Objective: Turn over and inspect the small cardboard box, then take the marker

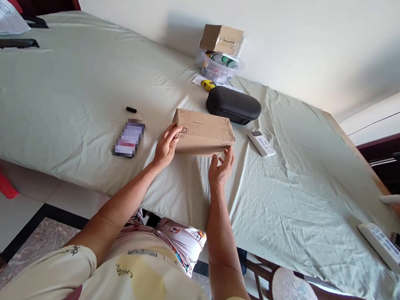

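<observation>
Cardboard parcel [203,132] on green sheet [287,201] between left hand [167,147] and right hand [220,168]

Below the left hand [167,147] and right hand [221,170], white cartoon-print shorts [180,242] show beside a cream short-sleeved T-shirt [145,281] with a yellow patch and dark lettering

The only legible marking is dark lettering, roughly "LHOE", on the shirt [124,270] below the cardboard box [203,132]; print on the white remote [261,143] right of the box is too small to read.
</observation>
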The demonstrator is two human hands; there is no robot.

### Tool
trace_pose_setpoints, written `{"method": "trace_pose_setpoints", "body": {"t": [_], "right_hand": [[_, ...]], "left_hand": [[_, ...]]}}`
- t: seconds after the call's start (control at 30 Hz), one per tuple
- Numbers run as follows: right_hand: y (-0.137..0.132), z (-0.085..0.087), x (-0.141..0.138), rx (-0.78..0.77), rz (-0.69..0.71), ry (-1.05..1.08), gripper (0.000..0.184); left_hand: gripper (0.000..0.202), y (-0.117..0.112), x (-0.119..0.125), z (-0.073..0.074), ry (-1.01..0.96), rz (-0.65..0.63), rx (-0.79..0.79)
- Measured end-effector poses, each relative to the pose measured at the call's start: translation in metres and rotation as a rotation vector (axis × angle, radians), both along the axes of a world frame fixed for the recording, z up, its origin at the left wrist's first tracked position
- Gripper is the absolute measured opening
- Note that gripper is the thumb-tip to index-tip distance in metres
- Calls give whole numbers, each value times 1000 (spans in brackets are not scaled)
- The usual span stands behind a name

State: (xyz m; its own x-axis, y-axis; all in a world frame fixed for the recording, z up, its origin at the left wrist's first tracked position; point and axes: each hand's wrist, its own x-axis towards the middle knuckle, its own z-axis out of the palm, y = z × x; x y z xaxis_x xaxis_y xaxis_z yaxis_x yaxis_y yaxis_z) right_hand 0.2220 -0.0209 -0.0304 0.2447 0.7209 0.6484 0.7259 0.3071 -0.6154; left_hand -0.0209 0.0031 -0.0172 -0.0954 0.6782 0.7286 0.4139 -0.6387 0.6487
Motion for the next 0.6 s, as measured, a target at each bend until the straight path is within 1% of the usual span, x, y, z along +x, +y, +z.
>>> {"method": "trace_pose_setpoints", "body": {"t": [0.17,0.27,0.37,0.47,0.6], "right_hand": [[3,-12,0,-223,9,70,64],[7,-22,-2,-324,0,58,63],[10,-29,-3,-286,-34,11,64],[15,-32,1,-233,-63,-17,69],[20,-32,7,-252,-23,-38,73]], "left_hand": [[51,4,-1,-7,-8,-23,-31],[57,6,1,-14,-73,-20,-95],[55,6,2,-18,-97,7,-159],[48,5,2,-16,-57,44,-175],[44,3,1,-15,-23,79,-161]]}}
